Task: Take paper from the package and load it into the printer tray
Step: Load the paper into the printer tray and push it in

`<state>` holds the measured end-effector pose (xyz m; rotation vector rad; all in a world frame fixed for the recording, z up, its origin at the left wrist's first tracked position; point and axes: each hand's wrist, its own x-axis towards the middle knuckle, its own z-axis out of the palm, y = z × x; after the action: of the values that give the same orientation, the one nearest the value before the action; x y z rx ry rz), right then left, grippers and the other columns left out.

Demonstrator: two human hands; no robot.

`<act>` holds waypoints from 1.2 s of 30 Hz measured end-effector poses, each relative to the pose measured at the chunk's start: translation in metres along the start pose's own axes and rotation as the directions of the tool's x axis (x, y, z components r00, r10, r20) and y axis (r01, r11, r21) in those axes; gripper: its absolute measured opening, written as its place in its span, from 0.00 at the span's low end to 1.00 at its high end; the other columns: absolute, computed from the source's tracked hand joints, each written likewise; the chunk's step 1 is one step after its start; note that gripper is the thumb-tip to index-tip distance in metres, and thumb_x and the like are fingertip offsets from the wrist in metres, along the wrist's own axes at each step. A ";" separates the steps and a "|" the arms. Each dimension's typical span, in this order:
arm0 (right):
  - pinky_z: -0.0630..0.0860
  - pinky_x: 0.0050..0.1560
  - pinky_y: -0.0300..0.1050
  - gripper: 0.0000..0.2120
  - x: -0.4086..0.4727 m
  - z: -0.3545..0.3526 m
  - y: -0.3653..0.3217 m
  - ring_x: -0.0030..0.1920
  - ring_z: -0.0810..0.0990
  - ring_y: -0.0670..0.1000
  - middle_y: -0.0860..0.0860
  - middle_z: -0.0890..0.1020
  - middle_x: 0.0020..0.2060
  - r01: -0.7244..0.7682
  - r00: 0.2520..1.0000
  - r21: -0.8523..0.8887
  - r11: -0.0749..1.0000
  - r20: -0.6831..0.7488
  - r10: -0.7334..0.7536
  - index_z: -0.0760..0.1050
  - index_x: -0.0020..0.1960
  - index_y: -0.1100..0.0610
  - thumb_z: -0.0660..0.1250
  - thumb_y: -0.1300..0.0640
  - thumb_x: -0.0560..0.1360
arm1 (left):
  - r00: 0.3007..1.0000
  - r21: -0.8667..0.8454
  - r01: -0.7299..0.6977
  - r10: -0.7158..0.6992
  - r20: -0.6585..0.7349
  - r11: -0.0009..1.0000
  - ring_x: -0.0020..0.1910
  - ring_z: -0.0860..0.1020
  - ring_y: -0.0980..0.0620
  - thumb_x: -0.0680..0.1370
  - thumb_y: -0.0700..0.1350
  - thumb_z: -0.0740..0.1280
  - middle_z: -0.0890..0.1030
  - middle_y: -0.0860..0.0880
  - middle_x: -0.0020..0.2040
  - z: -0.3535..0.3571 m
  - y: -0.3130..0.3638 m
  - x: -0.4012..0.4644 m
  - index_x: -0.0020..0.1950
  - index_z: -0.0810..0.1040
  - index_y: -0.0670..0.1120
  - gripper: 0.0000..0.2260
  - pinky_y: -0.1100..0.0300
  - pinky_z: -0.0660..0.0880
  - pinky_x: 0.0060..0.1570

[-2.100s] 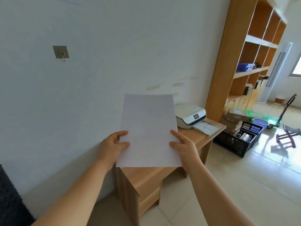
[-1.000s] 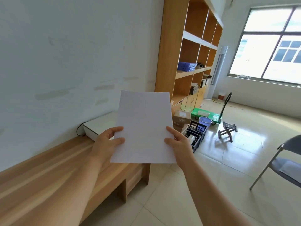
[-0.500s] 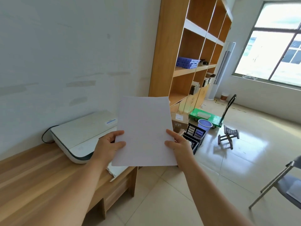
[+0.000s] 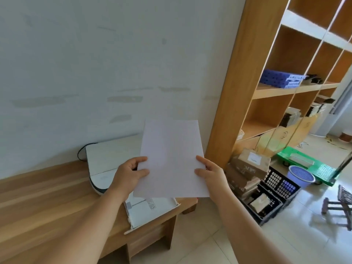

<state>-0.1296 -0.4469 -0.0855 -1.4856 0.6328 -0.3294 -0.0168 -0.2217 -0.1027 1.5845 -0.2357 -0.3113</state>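
A white stack of paper (image 4: 171,159) is held upright in front of me, my left hand (image 4: 127,176) pinching its left edge and my right hand (image 4: 211,174) its right edge. Behind and below it, a white printer (image 4: 106,159) sits on the wooden desk (image 4: 38,202) against the wall. The printer's white tray (image 4: 150,208) is pulled out toward the desk's front edge, just under the paper's bottom edge. The paper hides the printer's right part. No paper package is in view.
A tall wooden shelf unit (image 4: 228,92) stands right of the desk, with blue trays (image 4: 280,78) on a shelf. On the floor lie cardboard boxes (image 4: 249,166), black crates (image 4: 274,193), a purple basket (image 4: 301,176), a green trolley (image 4: 312,166) and a small stool (image 4: 341,204).
I have walked along the desk toward the printer; it now lies close below the paper and its pulled-out tray has come into view. Both hands hold the paper as before.
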 end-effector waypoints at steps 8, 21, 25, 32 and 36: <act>0.82 0.46 0.49 0.21 0.079 -0.017 -0.006 0.48 0.81 0.56 0.48 0.78 0.53 -0.030 0.951 -0.065 0.997 0.305 0.048 0.76 0.65 0.46 0.67 0.63 0.75 | 0.949 0.007 0.051 -0.046 -0.311 0.999 0.46 0.81 0.53 0.73 0.37 0.72 0.80 0.55 0.52 0.040 -0.002 -0.003 0.57 0.80 0.53 0.16 0.59 0.77 0.40; 0.79 0.57 0.58 0.20 0.134 0.016 0.044 0.54 0.79 0.61 0.54 0.78 0.59 -0.172 0.839 -0.184 0.968 0.488 0.242 0.77 0.64 0.49 0.67 0.65 0.74 | 0.875 -0.084 0.225 -0.240 -0.420 0.971 0.50 0.82 0.47 0.74 0.36 0.70 0.81 0.49 0.56 0.033 -0.052 -0.007 0.60 0.77 0.50 0.16 0.56 0.79 0.43; 0.80 0.54 0.55 0.20 0.138 0.026 0.068 0.51 0.80 0.58 0.51 0.78 0.53 -0.210 0.832 -0.264 0.941 0.458 0.314 0.76 0.65 0.52 0.66 0.65 0.75 | 0.858 -0.082 0.296 -0.303 -0.415 0.952 0.50 0.82 0.48 0.74 0.37 0.70 0.81 0.50 0.55 0.027 -0.080 -0.005 0.60 0.76 0.50 0.17 0.58 0.78 0.41; 0.81 0.53 0.54 0.18 0.152 0.035 0.093 0.48 0.81 0.57 0.49 0.80 0.49 -0.254 0.825 -0.307 0.917 0.426 0.371 0.78 0.62 0.52 0.66 0.65 0.75 | 0.827 -0.110 0.382 -0.393 -0.402 0.918 0.49 0.83 0.48 0.74 0.37 0.71 0.81 0.49 0.55 0.022 -0.116 0.004 0.60 0.77 0.50 0.17 0.57 0.79 0.42; 0.80 0.54 0.54 0.16 0.161 0.037 0.107 0.49 0.82 0.58 0.50 0.80 0.50 -0.275 0.818 -0.330 0.903 0.412 0.400 0.78 0.60 0.52 0.65 0.64 0.76 | 0.799 -0.130 0.399 -0.414 -0.436 0.908 0.47 0.83 0.50 0.74 0.36 0.70 0.82 0.50 0.52 0.030 -0.128 0.007 0.60 0.78 0.49 0.16 0.61 0.77 0.38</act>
<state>0.0020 -0.4998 -0.2224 -1.5843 0.5420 0.4079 -0.0256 -0.2468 -0.2319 1.6202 0.4844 -0.2613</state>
